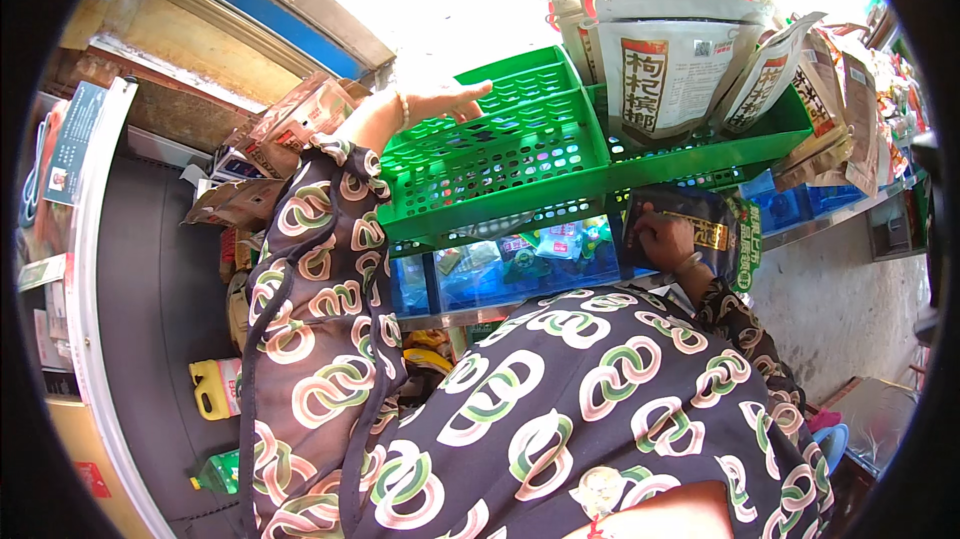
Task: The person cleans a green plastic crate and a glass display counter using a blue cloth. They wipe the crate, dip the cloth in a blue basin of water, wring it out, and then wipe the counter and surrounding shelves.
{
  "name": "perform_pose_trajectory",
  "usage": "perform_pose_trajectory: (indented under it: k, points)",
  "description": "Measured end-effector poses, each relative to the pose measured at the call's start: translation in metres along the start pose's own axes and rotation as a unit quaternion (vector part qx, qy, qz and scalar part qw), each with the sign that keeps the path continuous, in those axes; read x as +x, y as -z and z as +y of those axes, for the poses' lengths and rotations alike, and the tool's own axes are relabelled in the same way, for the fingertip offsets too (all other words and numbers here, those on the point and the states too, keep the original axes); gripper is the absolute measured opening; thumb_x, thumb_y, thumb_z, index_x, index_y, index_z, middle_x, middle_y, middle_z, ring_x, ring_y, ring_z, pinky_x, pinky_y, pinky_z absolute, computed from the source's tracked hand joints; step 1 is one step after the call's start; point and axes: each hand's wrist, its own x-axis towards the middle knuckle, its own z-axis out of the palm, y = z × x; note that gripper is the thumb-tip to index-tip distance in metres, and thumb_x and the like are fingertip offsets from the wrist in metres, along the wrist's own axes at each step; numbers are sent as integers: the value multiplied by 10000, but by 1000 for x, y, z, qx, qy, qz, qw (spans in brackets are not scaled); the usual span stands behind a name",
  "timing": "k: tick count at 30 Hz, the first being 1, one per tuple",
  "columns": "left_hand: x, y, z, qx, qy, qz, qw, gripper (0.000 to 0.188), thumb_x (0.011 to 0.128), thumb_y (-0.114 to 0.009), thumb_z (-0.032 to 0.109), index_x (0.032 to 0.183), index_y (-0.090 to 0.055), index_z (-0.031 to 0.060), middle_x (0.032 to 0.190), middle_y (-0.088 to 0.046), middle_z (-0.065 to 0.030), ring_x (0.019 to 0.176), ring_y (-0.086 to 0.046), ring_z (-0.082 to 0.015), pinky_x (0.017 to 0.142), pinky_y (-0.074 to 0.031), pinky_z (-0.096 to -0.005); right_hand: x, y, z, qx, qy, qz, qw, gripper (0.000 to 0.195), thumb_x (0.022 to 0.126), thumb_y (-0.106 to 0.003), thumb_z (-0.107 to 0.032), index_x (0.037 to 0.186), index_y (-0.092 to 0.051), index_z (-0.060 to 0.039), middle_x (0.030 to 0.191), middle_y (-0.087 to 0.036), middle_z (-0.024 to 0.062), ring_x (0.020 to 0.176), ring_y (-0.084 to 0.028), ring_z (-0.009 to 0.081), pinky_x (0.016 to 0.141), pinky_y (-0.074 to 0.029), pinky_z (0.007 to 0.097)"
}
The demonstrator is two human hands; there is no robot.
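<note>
My left hand (442, 102) reaches over the back left of a green perforated plastic basket (495, 171), fingers apart and nothing seen in them. My right hand (664, 239) is at a dark printed pouch (709, 227), its fingers curled at the pouch's left part, below the basket's right section. That section holds several upright silvery pouches (675, 66) with printed writing. The left sections of the basket hold nothing visible. Below the basket, blue trays (480, 287) contain small wrapped packets (559, 239).
Brown pouches (300, 122) lie beside my left forearm. More packets (862, 103) crowd the far right. On the floor at left are a yellow jug (214, 389) and a green bottle (219, 473). A white-edged display case (90, 276) stands at the far left.
</note>
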Motion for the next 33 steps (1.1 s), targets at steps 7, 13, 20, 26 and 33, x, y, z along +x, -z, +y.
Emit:
perform_pose_trajectory:
  k: [7, 13, 20, 26, 33]
  points:
    - [25, 11, 1, 180, -36, -54, 982, 556, 763, -453, 539, 834, -612, 11, 691, -576, -72, 701, -514, -157, 687, -413, -292, -2, -1, 4, 23, 30, 7, 999, 91, 692, -503, -160, 686, -587, -123, 615, -576, 108, 562, -559, 300, 518, -445, 405]
    - [22, 17, -15, 224, -49, -27, 973, 348, 766, -562, 338, 871, -590, 7, 770, -578, -26, 744, -496, -113, 681, -404, -280, -1, -3, 3, 15, 32, 14, 999, 70, 686, -518, -148, 678, -581, -117, 622, -577, 94, 563, -560, 292, 513, -444, 386]
    - [16, 24, -31, -35, -48, 42, 997, 315, 765, -576, 339, 920, -585, 65, 858, -566, -7, 821, -480, -91, 772, -373, -283, 1, -3, -1, 7, 20, 18, 1000, 68, 692, -524, -147, 662, -577, -117, 583, -562, 98, 544, -556, 284, 500, -439, 377]
    - [26, -2, -45, -142, -28, -21, 989, 265, 764, -595, 288, 878, -599, 49, 755, -578, 18, 665, -498, -47, 582, -422, -198, 2, -1, -4, 6, 32, 10, 999, 75, 696, -518, -142, 658, -578, -118, 579, -561, 99, 548, -559, 282, 499, -439, 372]
    - [16, -4, -30, -220, -45, -96, 970, 228, 720, -644, 201, 854, -611, 20, 728, -599, -20, 640, -531, -73, 582, -445, -200, 3, 0, -7, 7, 41, 17, 999, 79, 691, -515, -138, 665, -585, -111, 586, -564, 101, 561, -562, 284, 508, -440, 372]
